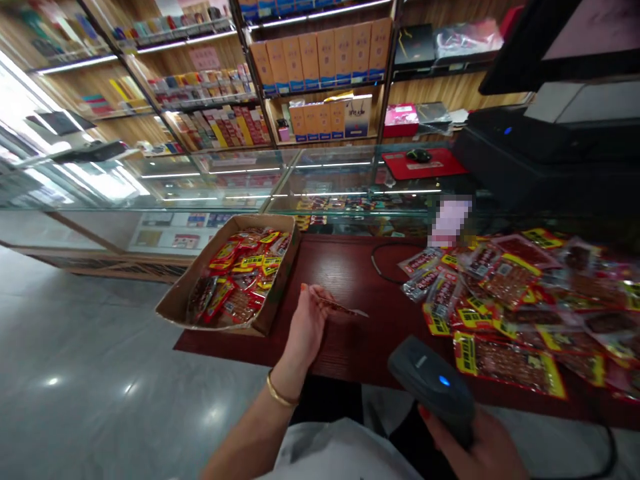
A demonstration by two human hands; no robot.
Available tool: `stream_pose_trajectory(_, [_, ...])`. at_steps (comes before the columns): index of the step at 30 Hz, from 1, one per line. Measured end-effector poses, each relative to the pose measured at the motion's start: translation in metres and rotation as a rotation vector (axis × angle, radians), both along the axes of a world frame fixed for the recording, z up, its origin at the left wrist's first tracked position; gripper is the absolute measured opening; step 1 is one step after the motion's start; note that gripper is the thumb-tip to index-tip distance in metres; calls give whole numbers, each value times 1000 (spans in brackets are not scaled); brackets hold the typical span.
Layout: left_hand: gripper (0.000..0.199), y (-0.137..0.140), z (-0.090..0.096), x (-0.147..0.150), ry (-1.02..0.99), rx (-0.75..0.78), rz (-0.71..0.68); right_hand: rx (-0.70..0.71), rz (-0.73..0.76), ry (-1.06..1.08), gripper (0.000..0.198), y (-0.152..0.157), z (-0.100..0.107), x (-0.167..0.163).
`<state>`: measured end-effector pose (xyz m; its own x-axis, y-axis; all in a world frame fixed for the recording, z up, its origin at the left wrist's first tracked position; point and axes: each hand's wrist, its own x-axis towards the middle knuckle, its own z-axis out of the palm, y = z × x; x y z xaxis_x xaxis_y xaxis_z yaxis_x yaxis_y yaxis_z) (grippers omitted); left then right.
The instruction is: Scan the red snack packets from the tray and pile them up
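Observation:
My left hand point(309, 327) pinches a snack packet point(344, 307) by one end above the dark red counter. The packet is seen nearly edge-on, so its print does not show. My right hand point(473, 433) is wrapped around a black handheld barcode scanner point(433, 383), which has a blue light on top and points left. To the left of my left hand stands an open cardboard box point(260, 325) with red and yellow snack packets inside. Right of the scanner lies a loose pile of similar packets point(510, 360), some clear with brown contents.
The dark red counter point(340, 267) runs along a glass display case point(225, 175). A black cable loop point(376, 261) lies near the pile. At the right stand a black machine point(545, 167) and a monitor point(525, 53). A mouse point(419, 155) rests on a red mat point(445, 168).

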<state>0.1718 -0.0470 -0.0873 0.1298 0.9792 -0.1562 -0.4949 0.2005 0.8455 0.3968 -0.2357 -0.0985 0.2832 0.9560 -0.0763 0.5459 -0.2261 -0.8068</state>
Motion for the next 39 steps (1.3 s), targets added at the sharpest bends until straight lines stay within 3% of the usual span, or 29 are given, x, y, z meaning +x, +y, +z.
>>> stream_pose_trajectory(3, [42,-6,-34,10,123,13,-11,21,-45,20,34,-5,2,-1])
stream_pose_trajectory(5, [48,-8,-43,5,273,65,-63,7,-24,21,33,-8,0,1])
stream_pose_trajectory(8, [51,-8,-42,-7,439,162,-153,-5,-10,35,33,-9,-2,1])
stream_pose_trajectory(12, [68,-7,-36,-14,448,160,-234,-10,-44,39,35,-4,2,-5])
stream_pose_trajectory(15, [76,-8,-37,-13,406,115,-203,-35,-44,21,39,0,8,-7])
stream_pose_trajectory(22, [73,-13,-35,-12,385,157,-136,-63,-107,23,39,2,10,-1])
stream_pose_trajectory(29, [72,-15,-39,-12,381,173,-111,-75,-68,50,45,-2,20,-9])
stream_pose_trajectory(34, [74,-17,-40,-15,520,183,-84,-103,-15,-19,48,-7,15,3])
stream_pose_trajectory(39, [74,-20,-41,-12,476,178,-101,-76,-82,-17,48,-7,14,3])
